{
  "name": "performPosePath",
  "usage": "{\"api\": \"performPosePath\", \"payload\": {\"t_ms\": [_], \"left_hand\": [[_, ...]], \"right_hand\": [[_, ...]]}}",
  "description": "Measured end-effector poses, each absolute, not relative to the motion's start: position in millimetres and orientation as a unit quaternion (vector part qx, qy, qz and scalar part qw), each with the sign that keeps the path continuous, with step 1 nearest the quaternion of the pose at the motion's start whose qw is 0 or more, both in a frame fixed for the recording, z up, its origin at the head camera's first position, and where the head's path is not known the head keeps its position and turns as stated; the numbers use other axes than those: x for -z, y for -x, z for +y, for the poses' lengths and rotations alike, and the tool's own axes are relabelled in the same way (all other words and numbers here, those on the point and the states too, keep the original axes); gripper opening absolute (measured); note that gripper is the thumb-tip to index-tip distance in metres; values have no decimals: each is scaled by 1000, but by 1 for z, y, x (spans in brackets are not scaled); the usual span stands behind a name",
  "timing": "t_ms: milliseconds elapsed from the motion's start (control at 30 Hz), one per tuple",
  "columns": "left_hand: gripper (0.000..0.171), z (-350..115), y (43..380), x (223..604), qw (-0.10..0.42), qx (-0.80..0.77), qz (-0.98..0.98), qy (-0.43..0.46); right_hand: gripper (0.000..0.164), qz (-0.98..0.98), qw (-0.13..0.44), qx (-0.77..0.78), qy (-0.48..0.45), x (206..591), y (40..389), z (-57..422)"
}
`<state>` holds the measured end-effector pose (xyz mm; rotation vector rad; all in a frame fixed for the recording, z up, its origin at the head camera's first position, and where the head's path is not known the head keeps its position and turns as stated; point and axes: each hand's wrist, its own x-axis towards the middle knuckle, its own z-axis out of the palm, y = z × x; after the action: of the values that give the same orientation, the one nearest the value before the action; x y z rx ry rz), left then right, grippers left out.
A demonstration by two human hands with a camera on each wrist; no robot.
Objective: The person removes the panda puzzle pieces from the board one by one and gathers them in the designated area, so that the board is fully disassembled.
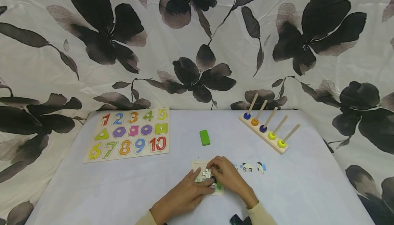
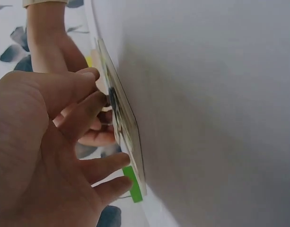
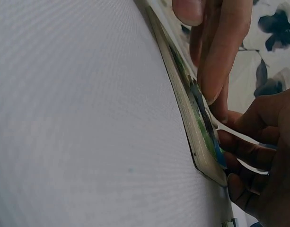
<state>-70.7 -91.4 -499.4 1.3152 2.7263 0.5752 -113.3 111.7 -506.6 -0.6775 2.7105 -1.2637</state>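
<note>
A small wooden jigsaw puzzle board (image 1: 197, 165) lies near the front middle of the table, with picture pieces in it. My left hand (image 1: 184, 192) rests on it, fingers spread and fingertips touching its face. The right hand (image 1: 228, 176) reaches over from the other side; thumb and fingertips pinch a pale puzzle piece (image 1: 207, 173) at the board's upper part, partly covered by fingers. In the left wrist view the board (image 2: 128, 123) appears edge-on beside the left hand (image 2: 55, 123). Fingers of both hands meet over the board (image 3: 175, 90) in the right wrist view.
Loose puzzle pieces (image 1: 247, 167) lie right of the board. Behind it is a green block (image 1: 204, 137). A number-and-shape board (image 1: 89, 156) lies at the back left. At the back right stands a peg stacker (image 1: 277, 146) with one coloured bead on each peg.
</note>
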Motion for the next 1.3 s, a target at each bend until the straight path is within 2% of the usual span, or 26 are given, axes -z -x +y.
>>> {"api": "performPosePath", "payload": {"t_ms": [433,767,1067,1300], "left_hand": [[31,-87,70,501,40,-178,884,-431],[32,-88,70,499,46,-169,886,-430],[31,-89,70,498,43,-168,885,-432],[31,-89,70,497,46,-169,886,-429]], "right_hand": [[15,883,45,413,217,507,114,112],[13,874,73,432,209,504,113,114],[20,867,96,433,227,503,114,116],[23,864,89,428,249,504,116,118]]}}
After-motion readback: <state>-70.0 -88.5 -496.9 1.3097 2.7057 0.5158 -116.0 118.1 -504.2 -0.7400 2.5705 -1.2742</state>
